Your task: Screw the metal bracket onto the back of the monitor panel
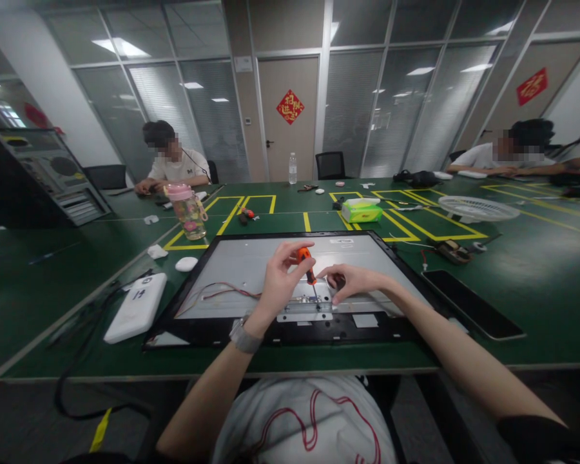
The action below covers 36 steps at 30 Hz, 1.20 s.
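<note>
A flat metal panel with a black frame [236, 251] lies on the green table in front of me. My left hand [283, 274], with a watch on the wrist, is closed around the orange and black handle of a screwdriver [305, 261]. The screwdriver leans slightly, its tip down at a metal bracket [294, 317] near the panel's front edge. Just right of the tip, my right hand [350, 281] has its thumb and index finger apart at the bracket; nothing shows between them. Thin red and black wires [227, 285] run left from the bracket.
Left of the panel are a white power bank [138, 306], a round white case [186, 264] and a pink-lidded bottle [188, 212]. A black phone [471, 303] lies to the right, a green pack [361, 211] behind. Two people sit across the table.
</note>
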Each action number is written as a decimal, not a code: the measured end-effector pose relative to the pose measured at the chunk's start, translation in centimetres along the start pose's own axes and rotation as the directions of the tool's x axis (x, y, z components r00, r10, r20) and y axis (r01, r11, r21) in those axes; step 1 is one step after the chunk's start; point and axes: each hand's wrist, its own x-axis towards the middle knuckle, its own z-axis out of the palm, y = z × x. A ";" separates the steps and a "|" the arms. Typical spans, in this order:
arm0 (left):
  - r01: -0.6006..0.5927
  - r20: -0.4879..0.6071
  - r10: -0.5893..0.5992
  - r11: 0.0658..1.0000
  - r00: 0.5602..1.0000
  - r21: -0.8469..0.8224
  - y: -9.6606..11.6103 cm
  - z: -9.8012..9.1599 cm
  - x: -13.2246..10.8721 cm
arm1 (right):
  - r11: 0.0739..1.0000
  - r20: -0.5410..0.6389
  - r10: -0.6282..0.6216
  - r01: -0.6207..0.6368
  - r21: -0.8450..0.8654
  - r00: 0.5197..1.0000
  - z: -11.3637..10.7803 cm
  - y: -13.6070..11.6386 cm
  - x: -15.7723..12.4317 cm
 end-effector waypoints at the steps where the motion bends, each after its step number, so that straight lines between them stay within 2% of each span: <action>1: 0.003 -0.008 -0.003 1.000 1.000 -0.001 -0.1 0.0 0.0 | 1.000 0.002 0.009 -0.009 0.009 1.000 0.0 0.0 0.0; 8: 0.090 0.051 -0.085 0.989 0.995 -0.113 0.0 -0.4 0.0 | 0.998 -0.006 0.047 -0.047 0.038 0.999 0.1 -0.2 0.0; 16: 0.008 -0.073 -0.004 0.999 0.997 0.044 -0.1 -0.3 0.1 | 0.999 -0.012 0.031 -0.031 0.016 0.999 0.1 -0.4 -0.1; 22: 0.079 0.043 -0.073 0.986 0.996 -0.148 -0.5 -0.4 0.1 | 0.999 -0.004 0.044 -0.044 0.023 0.999 0.1 -0.6 -0.1; 30: 0.003 -0.074 -0.002 1.000 0.997 0.016 0.1 -0.2 0.1 | 0.999 0.004 0.035 -0.035 0.030 0.999 0.0 -0.8 -0.2; 36: 0.045 0.032 -0.041 0.987 0.999 -0.153 -0.7 -0.7 0.2 | 0.999 -0.007 0.042 -0.042 0.024 0.999 0.1 -0.4 -0.1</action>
